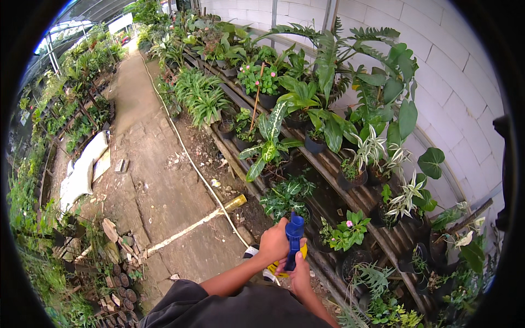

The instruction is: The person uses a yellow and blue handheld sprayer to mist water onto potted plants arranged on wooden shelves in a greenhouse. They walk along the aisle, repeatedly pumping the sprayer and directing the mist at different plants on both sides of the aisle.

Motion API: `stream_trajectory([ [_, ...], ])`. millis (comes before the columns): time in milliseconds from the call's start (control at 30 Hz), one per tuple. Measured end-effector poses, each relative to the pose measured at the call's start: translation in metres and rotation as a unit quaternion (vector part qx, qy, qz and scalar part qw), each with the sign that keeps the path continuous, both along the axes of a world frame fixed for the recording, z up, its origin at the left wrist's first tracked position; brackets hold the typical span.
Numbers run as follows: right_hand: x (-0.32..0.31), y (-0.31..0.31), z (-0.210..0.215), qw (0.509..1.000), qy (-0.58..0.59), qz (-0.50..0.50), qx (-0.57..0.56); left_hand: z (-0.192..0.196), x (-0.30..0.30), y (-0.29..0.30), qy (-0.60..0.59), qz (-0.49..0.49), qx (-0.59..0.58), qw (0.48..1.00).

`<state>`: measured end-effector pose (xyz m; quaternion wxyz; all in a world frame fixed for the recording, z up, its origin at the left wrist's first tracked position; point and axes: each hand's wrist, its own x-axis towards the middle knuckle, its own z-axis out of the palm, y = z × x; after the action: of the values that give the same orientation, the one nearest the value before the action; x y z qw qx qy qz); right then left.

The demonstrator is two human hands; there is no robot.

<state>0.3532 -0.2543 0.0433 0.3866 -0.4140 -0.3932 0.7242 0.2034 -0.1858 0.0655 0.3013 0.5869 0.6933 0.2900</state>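
A blue spray nozzle (294,240) with a handle and a yellow part beside it stands upright in front of my body. My left hand (274,242) is closed against its left side, with the fingertips partly hidden. Lower down, my right hand (299,271) grips the handle, its thumb along the near side. Just beyond the nozzle is a dark green plant with pale-marked leaves (288,195). To the right grows a potted plant with a pink flower (350,232).
Potted plants crowd the ribbed shelves (344,199) along a white block wall (443,82). A pale hose (188,156) runs down the dirt path (128,104) toward my feet. A yellow-ended pole (232,204) crosses the path. White sacks (85,169) and broken pieces lie left.
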Motion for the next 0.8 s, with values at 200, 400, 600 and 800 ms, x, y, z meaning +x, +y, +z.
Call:
stream_trajectory([
  [200, 0.002, 0.036, 0.003, 0.984, -0.088, -0.128, -0.083, -0.027, -0.017, 0.015, -0.095, -0.182, 0.046, 0.978],
  [400, 0.009, 0.064, 0.001, 0.985, -0.142, -0.044, -0.087, -0.044, -0.082, 0.014, -0.062, -0.269, -0.082, 0.958],
  [600, -0.013, 0.082, -0.007, 0.97, -0.242, -0.024, -0.009, -0.067, -0.132, 0.011, -0.067, -0.308, -0.099, 0.944],
  [800, -0.036, 0.111, 0.002, 0.967, -0.252, -0.025, 0.008, -0.07, -0.152, 0.027, -0.115, -0.307, -0.145, 0.934],
])
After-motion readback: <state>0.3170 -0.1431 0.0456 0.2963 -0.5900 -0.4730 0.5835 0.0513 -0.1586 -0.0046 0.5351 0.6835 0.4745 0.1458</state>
